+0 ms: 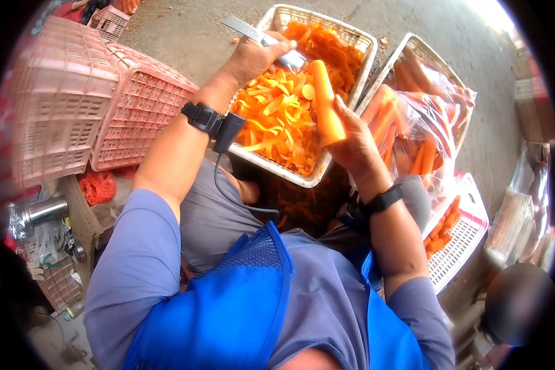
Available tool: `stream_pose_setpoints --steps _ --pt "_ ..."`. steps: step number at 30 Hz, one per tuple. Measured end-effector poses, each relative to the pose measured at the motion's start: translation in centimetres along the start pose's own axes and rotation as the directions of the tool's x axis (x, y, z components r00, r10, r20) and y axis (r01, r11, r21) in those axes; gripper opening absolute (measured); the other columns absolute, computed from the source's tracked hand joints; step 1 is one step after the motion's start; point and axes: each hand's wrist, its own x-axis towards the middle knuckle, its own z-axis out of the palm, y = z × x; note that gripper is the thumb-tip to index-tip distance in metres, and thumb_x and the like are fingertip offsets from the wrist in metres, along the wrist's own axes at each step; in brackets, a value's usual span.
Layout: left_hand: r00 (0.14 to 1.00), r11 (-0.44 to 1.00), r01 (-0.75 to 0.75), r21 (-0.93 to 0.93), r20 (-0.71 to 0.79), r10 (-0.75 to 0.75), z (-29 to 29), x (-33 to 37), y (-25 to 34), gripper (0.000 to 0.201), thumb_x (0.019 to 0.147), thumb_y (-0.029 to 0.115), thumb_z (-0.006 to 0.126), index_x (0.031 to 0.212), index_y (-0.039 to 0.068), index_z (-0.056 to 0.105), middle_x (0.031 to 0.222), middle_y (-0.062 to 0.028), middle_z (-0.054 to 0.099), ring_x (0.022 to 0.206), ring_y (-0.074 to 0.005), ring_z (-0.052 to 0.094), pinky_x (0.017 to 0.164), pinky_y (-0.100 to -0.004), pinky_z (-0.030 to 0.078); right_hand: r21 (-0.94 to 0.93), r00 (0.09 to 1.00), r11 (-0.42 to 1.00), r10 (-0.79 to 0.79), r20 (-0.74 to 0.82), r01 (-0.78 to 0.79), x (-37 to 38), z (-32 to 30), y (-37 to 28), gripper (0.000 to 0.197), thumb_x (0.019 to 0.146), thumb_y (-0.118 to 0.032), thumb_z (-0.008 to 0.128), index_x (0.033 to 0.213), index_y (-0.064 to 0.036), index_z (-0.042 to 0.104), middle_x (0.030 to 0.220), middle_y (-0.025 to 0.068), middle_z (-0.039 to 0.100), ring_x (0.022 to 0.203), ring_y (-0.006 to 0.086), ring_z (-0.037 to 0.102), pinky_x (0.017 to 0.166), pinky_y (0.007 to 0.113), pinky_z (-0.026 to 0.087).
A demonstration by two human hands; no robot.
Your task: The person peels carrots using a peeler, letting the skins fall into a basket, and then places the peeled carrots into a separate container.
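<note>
My left hand (256,58) is closed around a silver metal peeler (243,26). One flat end of it sticks out past my fist to the upper left, and a shiny wider end (293,60) points toward the carrot. A smooth, bright orange carrot (324,105) is gripped in my right hand (356,140), its narrower tip pointing up and away from me. Both hands are above a white plastic crate (314,179) heaped with carrot peelings (277,117). The peeler and the carrot are a little apart.
Right of the peelings crate, another crate (411,41) holds carrots in clear plastic bags (422,123). A white basket (456,246) with carrots stands nearer me. Pink crates (142,105) are at the left, above a red mesh bag (98,186). A round dark stool (519,302) is at lower right.
</note>
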Motion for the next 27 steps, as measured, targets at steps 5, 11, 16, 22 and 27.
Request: stream_pose_setpoints --steps 5,11,16,22,27 --pt "0.926 0.982 -0.048 -0.181 0.362 0.112 4.4 -3.4 3.7 0.018 0.095 0.024 0.068 0.101 0.008 0.071 0.083 -0.0023 0.070 0.070 -0.0075 0.064 0.057 -0.0210 0.049 0.107 0.995 0.994 0.025 0.098 -0.036 0.1 0.5 -0.5 0.042 0.106 -0.033 0.043 0.129 0.0010 0.052 0.108 0.0160 0.066 0.085 0.0269 0.068 0.075 0.039 0.058" --pt "0.890 0.979 -0.096 -0.178 0.426 0.164 5.0 -2.2 2.7 0.019 0.092 0.022 0.071 0.095 0.004 0.073 0.079 -0.0039 0.070 0.068 -0.0104 0.065 0.057 -0.0248 0.053 -0.021 0.996 0.996 0.087 0.010 -0.087 -0.5 0.9 0.1 0.041 0.105 -0.035 0.043 0.128 -0.0027 0.053 0.097 0.0147 0.065 0.080 0.0267 0.066 0.070 0.037 0.056" --pt "0.988 0.991 0.024 0.131 0.146 -0.043 0.0 1.7 -2.1 0.026 0.094 0.032 0.066 0.097 0.007 0.073 0.080 -0.0025 0.070 0.060 -0.0072 0.060 0.051 -0.0199 0.047 0.031 0.977 0.982 0.180 0.115 -0.185 -1.1 0.2 1.2 0.042 0.105 -0.038 0.043 0.127 -0.0028 0.051 0.095 0.0182 0.064 0.076 0.0318 0.064 0.071 0.037 0.054" --pt "0.997 0.990 0.063 -0.122 0.047 -0.058 -1.0 3.0 -4.4 0.014 0.097 0.013 0.058 0.095 0.000 0.063 0.075 -0.0065 0.069 0.058 -0.0144 0.064 0.049 -0.0257 0.049 0.099 0.993 0.993 0.047 0.107 -0.058 -0.3 0.0 0.3 0.044 0.105 -0.039 0.044 0.128 -0.0014 0.050 0.101 0.0180 0.064 0.081 0.0312 0.066 0.075 0.039 0.056" --pt "0.994 0.985 -0.004 -0.174 0.104 0.023 1.0 0.0 1.0 0.014 0.096 0.014 0.061 0.092 0.002 0.068 0.078 -0.0067 0.070 0.066 -0.0115 0.065 0.052 -0.0238 0.051 0.044 0.994 0.998 0.029 0.106 -0.033 0.0 0.3 0.2 0.049 0.106 -0.041 0.042 0.129 0.0025 0.049 0.106 0.0168 0.064 0.087 0.0275 0.066 0.077 0.037 0.056"
